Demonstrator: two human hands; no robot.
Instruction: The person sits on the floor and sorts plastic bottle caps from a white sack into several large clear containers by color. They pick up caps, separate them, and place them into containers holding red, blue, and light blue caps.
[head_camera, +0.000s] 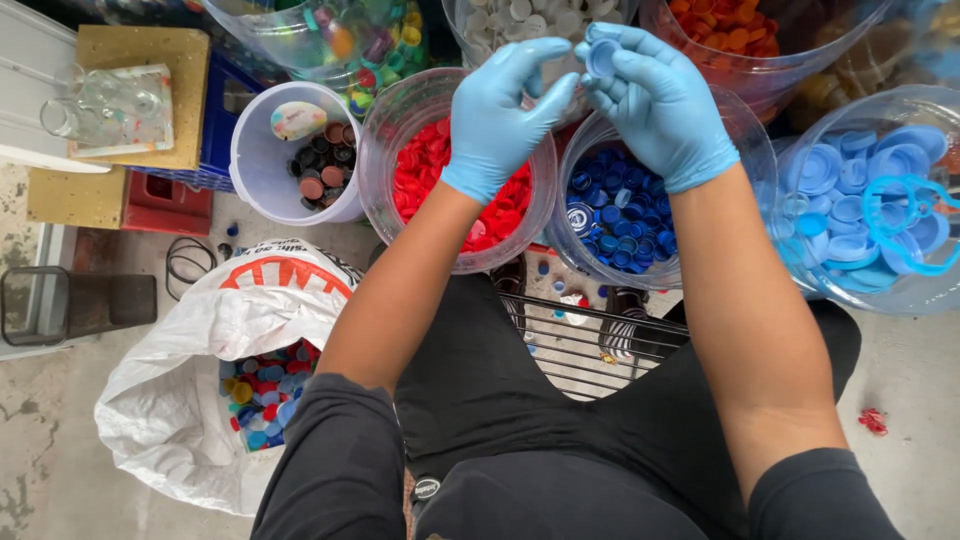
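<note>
Dark-sleeved forearms reach forward over the seated person's lap, both hands in light blue gloves. Raised above the tubs, the right hand (655, 100) pinches a pale blue bottle cap (603, 55) between thumb and fingertips. The left hand (497, 115) hangs just beside it with fingers loosely curled and half spread, its fingertips close to the cap but holding nothing that I can see.

Judging by how things lie, the colour sorting is well under way. The clear tub of red caps (420, 180) and the clear tub of dark blue caps (620, 215) directly below the hands each hold a good layer. To the right, a tub of light blue caps (850, 190) is fairly full, and a white bucket (262, 150) on the left holds a few brown and black ones. Further tubs at the top hold mixed, white and orange caps.

What seems left is the white sack (190, 390) on the floor at lower left, still open with a jumble of mixed caps (265, 395) inside. A few strays lie on the floor near the wire rack (580, 340).
</note>
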